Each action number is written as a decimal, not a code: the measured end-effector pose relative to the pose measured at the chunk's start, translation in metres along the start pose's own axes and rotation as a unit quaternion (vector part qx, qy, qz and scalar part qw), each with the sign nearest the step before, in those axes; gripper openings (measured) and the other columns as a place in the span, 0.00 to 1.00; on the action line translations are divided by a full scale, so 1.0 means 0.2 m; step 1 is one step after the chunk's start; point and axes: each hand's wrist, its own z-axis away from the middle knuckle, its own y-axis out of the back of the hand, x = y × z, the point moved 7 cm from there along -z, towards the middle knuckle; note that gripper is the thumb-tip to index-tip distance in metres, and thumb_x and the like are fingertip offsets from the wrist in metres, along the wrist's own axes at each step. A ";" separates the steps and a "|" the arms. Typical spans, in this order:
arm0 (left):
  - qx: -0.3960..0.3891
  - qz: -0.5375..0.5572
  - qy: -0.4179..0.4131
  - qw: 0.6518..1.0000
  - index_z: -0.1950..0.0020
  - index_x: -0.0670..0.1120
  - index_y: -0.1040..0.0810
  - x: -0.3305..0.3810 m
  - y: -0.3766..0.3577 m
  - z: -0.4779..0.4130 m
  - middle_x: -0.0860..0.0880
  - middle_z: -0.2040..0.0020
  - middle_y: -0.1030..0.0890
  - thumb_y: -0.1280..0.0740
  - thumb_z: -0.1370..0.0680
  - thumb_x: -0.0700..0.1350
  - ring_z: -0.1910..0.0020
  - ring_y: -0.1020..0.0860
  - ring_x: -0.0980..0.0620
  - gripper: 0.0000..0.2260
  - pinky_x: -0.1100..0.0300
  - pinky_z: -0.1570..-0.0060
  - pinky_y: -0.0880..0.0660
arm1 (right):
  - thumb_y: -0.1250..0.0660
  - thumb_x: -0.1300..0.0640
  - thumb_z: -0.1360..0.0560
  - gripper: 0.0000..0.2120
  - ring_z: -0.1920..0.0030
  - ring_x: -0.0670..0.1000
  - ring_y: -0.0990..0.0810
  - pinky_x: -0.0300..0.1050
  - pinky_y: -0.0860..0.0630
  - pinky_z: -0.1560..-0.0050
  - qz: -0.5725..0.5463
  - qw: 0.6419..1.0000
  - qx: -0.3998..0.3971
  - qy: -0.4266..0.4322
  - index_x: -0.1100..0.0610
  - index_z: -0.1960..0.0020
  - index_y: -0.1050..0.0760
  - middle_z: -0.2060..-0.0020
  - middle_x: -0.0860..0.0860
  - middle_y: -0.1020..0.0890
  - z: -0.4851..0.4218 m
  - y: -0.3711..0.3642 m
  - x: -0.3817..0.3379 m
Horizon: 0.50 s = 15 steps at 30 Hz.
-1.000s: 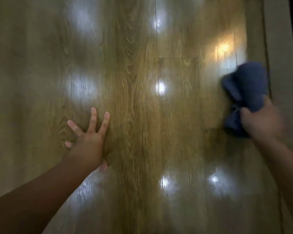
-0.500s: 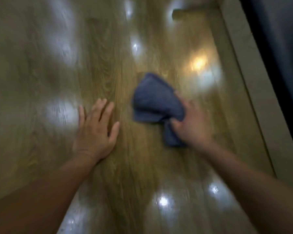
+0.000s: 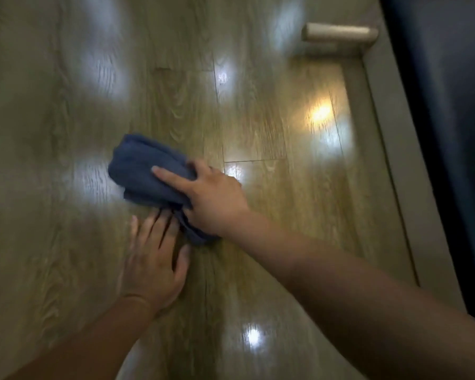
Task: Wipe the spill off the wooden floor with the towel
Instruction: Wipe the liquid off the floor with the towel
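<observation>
Towel point(image 3: 143, 171) slid leftward, gripped by right hand point(image 3: 214, 198), covering fingertips of flat left hand point(image 3: 151, 264).

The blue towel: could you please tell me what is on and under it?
The right hand grips the blue towel from above, one finger stretched across it. Under it is the wooden floor; the patch beneath is covered, so wetness cannot be seen.
</observation>
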 end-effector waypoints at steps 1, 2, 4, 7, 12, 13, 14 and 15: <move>0.001 -0.003 -0.002 1.000 0.29 0.37 0.29 0.00 0.00 0.00 0.37 0.30 0.28 0.44 0.22 0.52 0.28 0.35 0.38 0.27 0.37 0.25 0.49 | 0.34 0.48 0.24 0.35 0.39 0.60 0.24 0.54 0.24 0.45 0.018 1.000 0.013 0.021 0.34 0.22 0.46 0.28 0.55 0.35 0.02 0.05 0.12; 0.002 -0.005 -0.001 1.000 0.28 0.38 0.30 -0.01 0.00 0.00 0.37 0.29 0.29 0.44 0.22 0.52 0.27 0.36 0.38 0.27 0.39 0.24 0.51 | 0.33 0.50 0.24 0.35 0.40 0.60 0.23 0.53 0.24 0.44 0.036 0.998 0.045 -0.022 0.35 0.23 0.45 0.29 0.55 0.34 0.09 0.10 0.32; 0.002 0.001 0.008 1.000 0.26 0.38 0.32 -0.02 0.01 0.00 0.38 0.27 0.31 0.44 0.22 0.52 0.25 0.37 0.39 0.27 0.40 0.23 0.52 | 0.32 0.52 0.25 0.36 0.39 0.61 0.24 0.54 0.26 0.39 0.020 0.965 0.133 -0.227 0.36 0.23 0.44 0.30 0.55 0.33 0.32 0.26 0.85; -0.002 -0.013 0.004 1.000 0.26 0.38 0.32 0.00 -0.01 0.00 0.39 0.27 0.31 0.44 0.22 0.52 0.25 0.36 0.38 0.28 0.36 0.25 0.47 | 0.35 0.49 0.22 0.33 0.32 0.68 0.31 0.62 0.35 0.31 -0.041 0.819 0.207 -0.534 0.39 0.21 0.46 0.29 0.61 0.35 0.66 0.43 1.34; -0.019 -0.026 0.004 0.999 0.25 0.39 0.33 -0.01 -0.03 0.00 0.39 0.26 0.32 0.45 0.22 0.53 0.25 0.37 0.38 0.28 0.34 0.27 0.45 | 0.37 0.48 0.21 0.34 0.32 0.64 0.31 0.61 0.32 0.33 -0.051 0.834 0.203 -0.510 0.41 0.20 0.51 0.27 0.59 0.39 0.25 0.35 0.99; -0.017 -0.024 0.005 1.000 0.26 0.39 0.33 -0.01 -0.02 0.00 0.39 0.26 0.32 0.45 0.22 0.53 0.25 0.37 0.38 0.28 0.34 0.27 0.45 | 0.36 0.48 0.22 0.35 0.34 0.63 0.29 0.60 0.30 0.34 -0.033 0.877 0.186 -0.443 0.40 0.21 0.50 0.27 0.58 0.38 0.11 0.30 0.80; -0.012 -0.023 0.004 1.000 0.26 0.39 0.33 -0.01 -0.02 0.00 0.39 0.26 0.31 0.44 0.22 0.52 0.25 0.37 0.38 0.27 0.34 0.27 0.45 | 0.36 0.48 0.23 0.35 0.35 0.63 0.28 0.58 0.29 0.36 -0.011 0.919 0.157 -0.361 0.39 0.21 0.49 0.28 0.57 0.37 -0.02 0.24 0.60; -0.008 -0.023 0.003 1.000 0.26 0.39 0.32 -0.01 -0.01 0.00 0.39 0.27 0.31 0.44 0.22 0.52 0.25 0.37 0.38 0.27 0.34 0.27 0.45 | 0.35 0.48 0.23 0.35 0.36 0.62 0.27 0.55 0.28 0.38 0.017 0.956 0.119 -0.268 0.38 0.21 0.48 0.28 0.57 0.36 -0.12 0.17 0.39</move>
